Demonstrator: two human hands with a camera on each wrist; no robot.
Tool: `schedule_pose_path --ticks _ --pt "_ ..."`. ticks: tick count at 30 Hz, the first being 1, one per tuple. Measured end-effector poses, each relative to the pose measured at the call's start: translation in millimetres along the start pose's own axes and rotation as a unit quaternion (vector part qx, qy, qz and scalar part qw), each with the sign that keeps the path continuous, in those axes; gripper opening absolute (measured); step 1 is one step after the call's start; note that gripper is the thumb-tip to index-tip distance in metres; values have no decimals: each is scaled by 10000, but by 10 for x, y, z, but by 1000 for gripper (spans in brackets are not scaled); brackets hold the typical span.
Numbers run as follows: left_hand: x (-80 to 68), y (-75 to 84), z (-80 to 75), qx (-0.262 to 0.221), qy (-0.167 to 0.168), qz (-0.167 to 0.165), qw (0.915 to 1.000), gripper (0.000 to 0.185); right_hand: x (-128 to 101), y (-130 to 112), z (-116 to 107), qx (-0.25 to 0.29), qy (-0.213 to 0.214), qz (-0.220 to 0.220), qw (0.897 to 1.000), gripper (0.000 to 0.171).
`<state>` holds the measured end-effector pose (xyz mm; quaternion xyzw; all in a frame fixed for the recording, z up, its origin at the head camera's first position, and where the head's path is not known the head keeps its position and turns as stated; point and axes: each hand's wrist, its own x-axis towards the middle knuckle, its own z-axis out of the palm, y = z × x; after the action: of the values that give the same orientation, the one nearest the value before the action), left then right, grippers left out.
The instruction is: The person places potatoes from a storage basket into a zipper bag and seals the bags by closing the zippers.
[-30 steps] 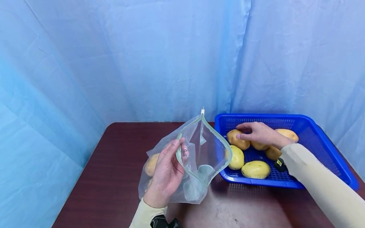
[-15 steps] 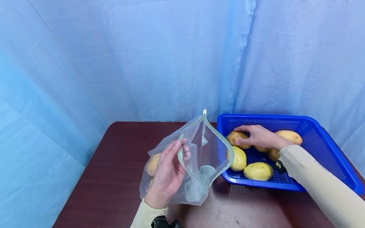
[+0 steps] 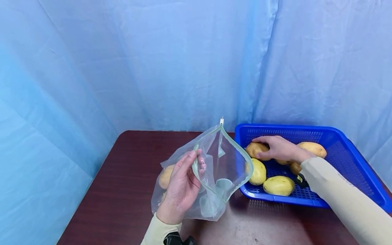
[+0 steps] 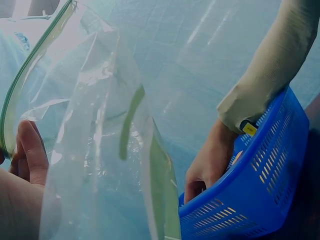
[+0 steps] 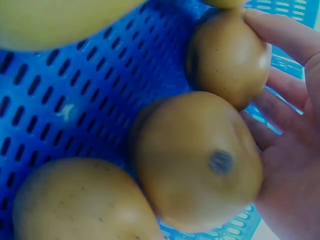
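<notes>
My left hand (image 3: 182,187) pinches the near-left edge of a clear slider zip bag (image 3: 211,200) with a pale green rim. The bag's mouth gapes toward the right. Through its film show a tan potato (image 3: 165,177) on the left side and pale green patches. In the blue basket (image 3: 361,177), my right hand (image 3: 280,148) grips a brown potato (image 3: 256,149) at the far left corner. The right wrist view has the thumb on one side of that potato (image 5: 230,60) and fingers on the other. Another brown potato (image 5: 200,160) lies by the palm.
Yellow potato-like pieces (image 3: 278,185) lie along the basket's near side. A tan potato (image 3: 312,149) sits near its back right, beyond the right wrist. The basket stands on a dark red-brown table (image 3: 101,190). Blue curtains (image 3: 171,68) hang behind the table.
My right hand has closed in on the brown potato, thumb and fingers now around it. The left hand keeps its hold on the bag. The whole head view has shifted slightly.
</notes>
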<state>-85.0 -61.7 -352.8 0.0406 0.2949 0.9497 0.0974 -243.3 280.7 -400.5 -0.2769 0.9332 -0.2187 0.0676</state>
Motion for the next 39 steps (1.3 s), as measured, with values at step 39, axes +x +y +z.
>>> schedule_pose_path --ticks 39 --pt "149 -57 25 -51 -13 -22 10000 20 -718 -842 -661 524 1602 -282 9853 64"
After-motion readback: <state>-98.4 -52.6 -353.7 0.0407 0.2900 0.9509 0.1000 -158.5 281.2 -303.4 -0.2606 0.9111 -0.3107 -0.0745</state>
